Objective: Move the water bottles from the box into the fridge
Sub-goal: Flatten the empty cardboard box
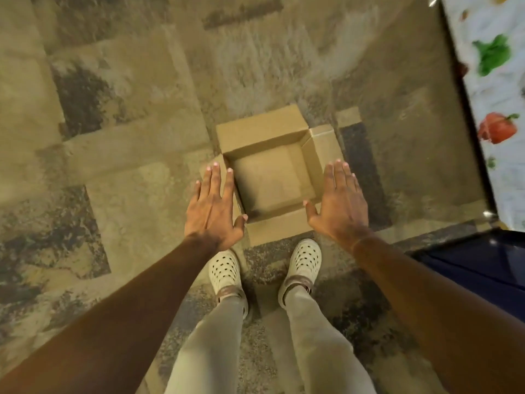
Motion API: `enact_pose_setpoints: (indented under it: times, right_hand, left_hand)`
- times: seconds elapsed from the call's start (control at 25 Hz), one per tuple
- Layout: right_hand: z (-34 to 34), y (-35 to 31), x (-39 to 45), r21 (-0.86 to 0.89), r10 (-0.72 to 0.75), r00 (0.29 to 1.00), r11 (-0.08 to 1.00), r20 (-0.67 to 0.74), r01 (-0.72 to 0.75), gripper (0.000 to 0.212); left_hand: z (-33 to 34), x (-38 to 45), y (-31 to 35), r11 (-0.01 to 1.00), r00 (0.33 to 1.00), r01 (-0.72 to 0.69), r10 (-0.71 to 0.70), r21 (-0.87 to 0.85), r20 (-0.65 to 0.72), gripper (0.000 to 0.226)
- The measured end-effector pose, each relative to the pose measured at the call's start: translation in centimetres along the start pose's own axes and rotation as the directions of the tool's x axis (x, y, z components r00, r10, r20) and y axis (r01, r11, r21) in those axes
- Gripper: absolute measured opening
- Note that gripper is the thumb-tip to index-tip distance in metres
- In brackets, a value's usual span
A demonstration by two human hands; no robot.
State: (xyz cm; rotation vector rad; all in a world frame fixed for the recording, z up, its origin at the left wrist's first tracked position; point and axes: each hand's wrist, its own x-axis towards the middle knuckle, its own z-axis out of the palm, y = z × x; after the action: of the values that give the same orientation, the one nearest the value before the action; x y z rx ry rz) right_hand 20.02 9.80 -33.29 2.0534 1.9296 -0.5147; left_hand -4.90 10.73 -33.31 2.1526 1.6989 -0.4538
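View from above, looking straight down at a person's outstretched arms, legs and feet. An open cardboard box (pixel 270 177) sits on a patterned carpet (pixel 127 123) just in front of the person's white clogs (pixel 224 270). The box's four flaps are folded outward and its inside shows only bare cardboard; no water bottles can be seen in it or anywhere else in view. The fridge is not in view either.

The left hand (pixel 211 207) hangs flat, fingers straight and together, palm down, over the box's left flap. The right hand (pixel 339 200) mirrors it over the right flap, fingers straight, thumb spread toward the box. Both hands are released and grasp nothing. Whether they touch the flaps or hover above them cannot be told from this angle.

At the far right edge is a white cloth (pixel 494 89) printed with vegetables, and below it something dark blue (pixel 483 265).

Judgement: with the box looking empty, the transfer seems finished or nearly so. The risk from here is lifting the box by its loose flaps, which could bend or slip, or stepping forward and tripping over the box, as it lies right at the toes.
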Motion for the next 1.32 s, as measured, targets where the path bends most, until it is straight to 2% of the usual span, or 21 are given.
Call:
enact_pose_setpoints:
  times: [0.24, 0.44, 0.52, 0.68, 0.8, 1.08, 1.16, 1.24, 1.32]
  right_hand:
    - [12.9, 3.4, 10.6, -0.059, -0.034, 0.998, 0.998, 0.057, 0.037, 0.082]
    - [17.7, 4.5, 15.2, -0.027, 0.049, 0.995, 0.999, 0.086, -0.047, 0.077]
    - [18.3, 4.5, 15.8, -0.011, 0.066, 0.995, 0.998, 0.072, -0.065, 0.075]
    - [18.2, 5.0, 16.9, -0.005, 0.069, 0.997, 0.998, 0.035, -0.068, 0.072]
    - [18.0, 5.2, 17.4, 0.008, 0.096, 0.995, 0.995, 0.024, -0.096, 0.067]
    - [17.4, 4.7, 16.2, 0.102, 0.192, 0.98, 0.975, 0.058, -0.197, 0.067]
    - [16.6, 4.7, 15.2, 0.161, 0.246, 0.968, 0.954, 0.06, -0.252, 0.066]
    - [15.2, 4.5, 13.8, 0.227, 0.274, 0.962, 0.936, 0.013, -0.27, 0.063]
    - [13.0, 4.1, 12.3, 0.289, 0.291, 0.957, 0.918, -0.02, -0.273, 0.061]
  left_hand:
    - [13.3, 8.4, -0.3, 0.991, 0.99, 0.124, -0.12, -0.044, 0.08, 0.096]
    - [17.7, 12.4, -0.4, 0.931, 0.947, 0.305, -0.274, -0.2, 0.168, 0.086]
    - [18.3, 13.3, -0.4, 0.903, 0.926, 0.364, -0.325, -0.23, 0.19, 0.084]
    - [18.7, 14.6, 0.0, 0.875, 0.908, 0.418, -0.4, -0.245, 0.122, 0.083]
    - [18.5, 15.0, 0.3, 0.84, 0.882, 0.471, -0.454, -0.271, 0.127, 0.082]
    - [17.4, 14.9, 0.4, 0.807, 0.859, 0.511, -0.482, -0.296, 0.169, 0.083]
    - [17.4, 14.6, -0.2, 0.765, 0.85, 0.509, -0.519, -0.394, 0.091, 0.07]
    - [16.5, 14.0, -0.8, 0.68, 0.803, 0.519, -0.596, -0.517, 0.021, 0.045]
    - [14.4, 13.1, -1.2, 0.558, 0.738, 0.561, -0.671, -0.612, 0.065, 0.032]
